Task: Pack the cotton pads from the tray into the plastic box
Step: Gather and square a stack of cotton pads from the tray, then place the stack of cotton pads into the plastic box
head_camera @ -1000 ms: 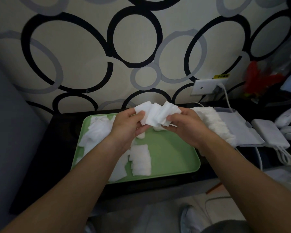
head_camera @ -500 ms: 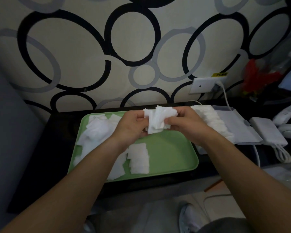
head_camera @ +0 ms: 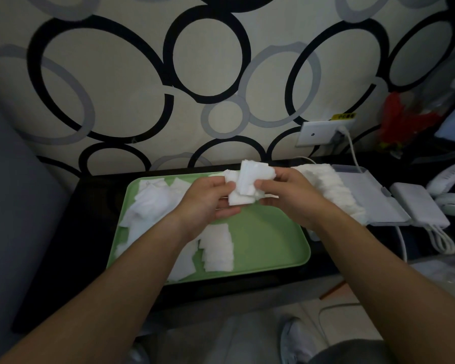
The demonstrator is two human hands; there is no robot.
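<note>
Drawn in from the loose fan of a second ago, the bunch of cotton pads (head_camera: 247, 185) is now a tighter, uneven stack of white squares, their edges stepped and not yet flush. It is held in the air above the far edge of the tray (head_camera: 271, 240). The left hand (head_camera: 208, 203) pinches its left side between thumb and curled fingers, and the right hand (head_camera: 289, 195) grips its right side with the thumb on the front face.

On the green tray, a rumpled heap of pads (head_camera: 153, 203) lies at the left end and a fanned strip of pads (head_camera: 218, 248) lies towards the near edge. The left forearm covers part of both.

Just right of the tray is the plastic box (head_camera: 368, 200), pale and flat. A packed row of pads (head_camera: 329, 187) stands on edge along its left side; whether the flat panel beside the row is the open lid is hard to say. The right wrist hides the row's near end.

Tray and box sit on a dark table (head_camera: 95, 232). Beyond the box are a white adapter (head_camera: 418, 203) with a coiled lead, a wall socket (head_camera: 323, 132) and a cable (head_camera: 351, 151) running down from it.
</note>
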